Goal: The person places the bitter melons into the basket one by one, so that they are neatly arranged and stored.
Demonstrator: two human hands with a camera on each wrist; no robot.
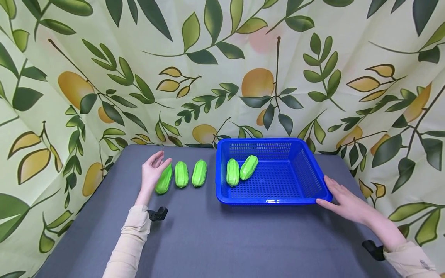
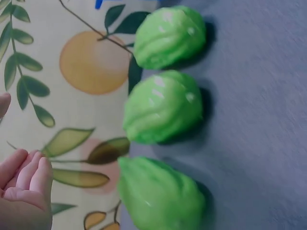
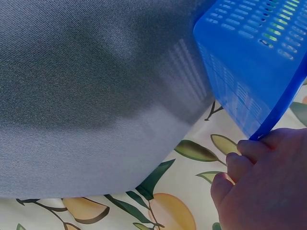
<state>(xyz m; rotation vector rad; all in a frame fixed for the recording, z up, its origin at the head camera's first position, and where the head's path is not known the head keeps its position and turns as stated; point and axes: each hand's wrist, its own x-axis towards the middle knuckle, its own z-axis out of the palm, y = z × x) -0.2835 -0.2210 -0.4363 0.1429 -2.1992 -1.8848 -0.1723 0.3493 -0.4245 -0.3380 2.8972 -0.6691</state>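
by green gourd [image 1: 164,183], left hand [image 1: 152,170] parted, empty, gap clear only in left-wrist view, right hand [image 1: 347,201] unclenched against basket [image 1: 271,201]

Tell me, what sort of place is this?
Probably a small staged work area, perhaps indoors: a patterned cloth printed with leaves and fruit hangs behind a grey-covered table, which holds a blue basket and green gourd-like items.

left grip [image 1: 153,172] near leftmost of three green gourds [image 1: 163,184]; right grip [image 1: 347,201] touching blue basket [image 1: 243,200]; two gourds [image 1: 233,172] inside.
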